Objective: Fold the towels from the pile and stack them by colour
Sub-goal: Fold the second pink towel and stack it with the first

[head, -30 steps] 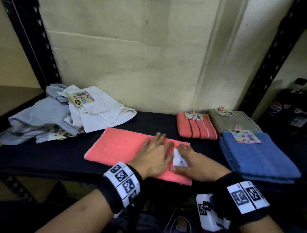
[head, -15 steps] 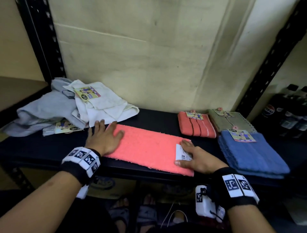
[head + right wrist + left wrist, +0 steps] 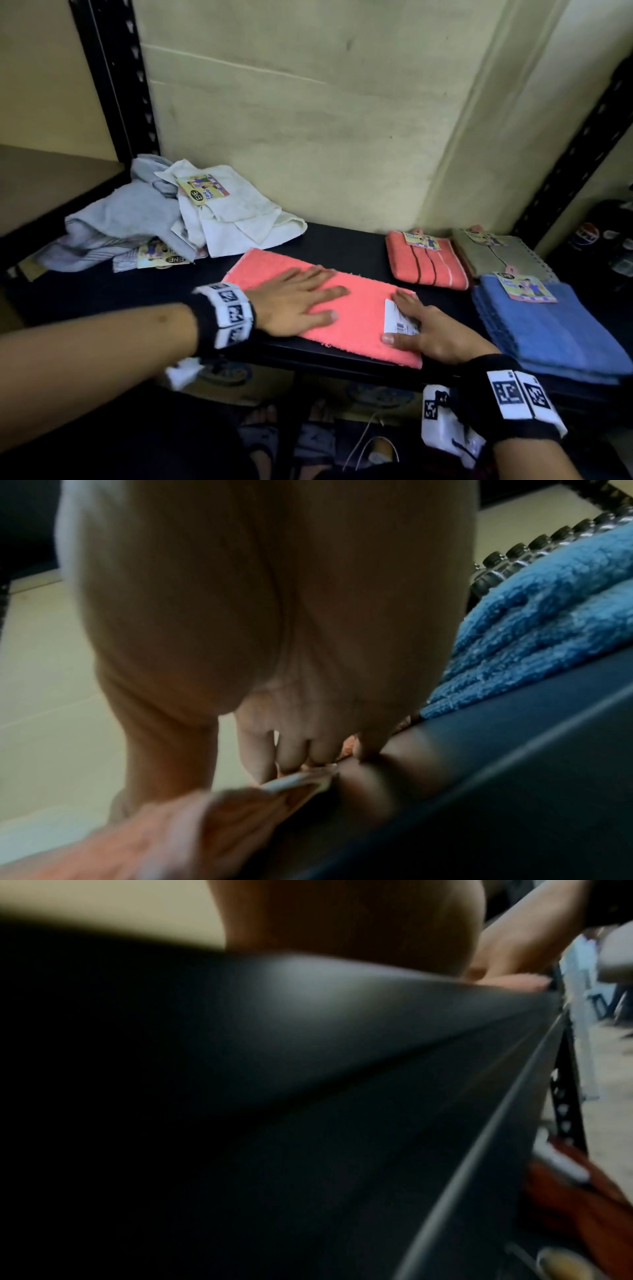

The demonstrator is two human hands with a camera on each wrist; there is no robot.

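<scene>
Coral towel (image 3: 346, 301) lies flat as a long folded strip at the front middle of the black shelf (image 3: 342, 240), its near right corner at the shelf lip. I see my left hand (image 3: 294, 301) flat on the strip's left half, fingers straight and spread, pressing, gripping nothing. My right hand (image 3: 424, 329) lies flat on the right end, fingers loose and extended over the white paper tag (image 3: 397, 318), thumb along the near edge; nothing clenched. At 10 o'clock from the strip sits the unfolded pile (image 3: 164, 219), grey and white cloths heaped against the wall. At 2 o'clock a folded striped orange towel (image 3: 428, 263) lies just beside a folded olive towel (image 3: 503, 253); at 3 o'clock, near my right hand but apart, the blue stack (image 3: 548, 329). Left wrist view is mostly dark shelf edge, blurred. Right wrist view shows fingertips (image 3: 291, 758) down on the tag with blue terry just beside at 2 o'clock.
</scene>
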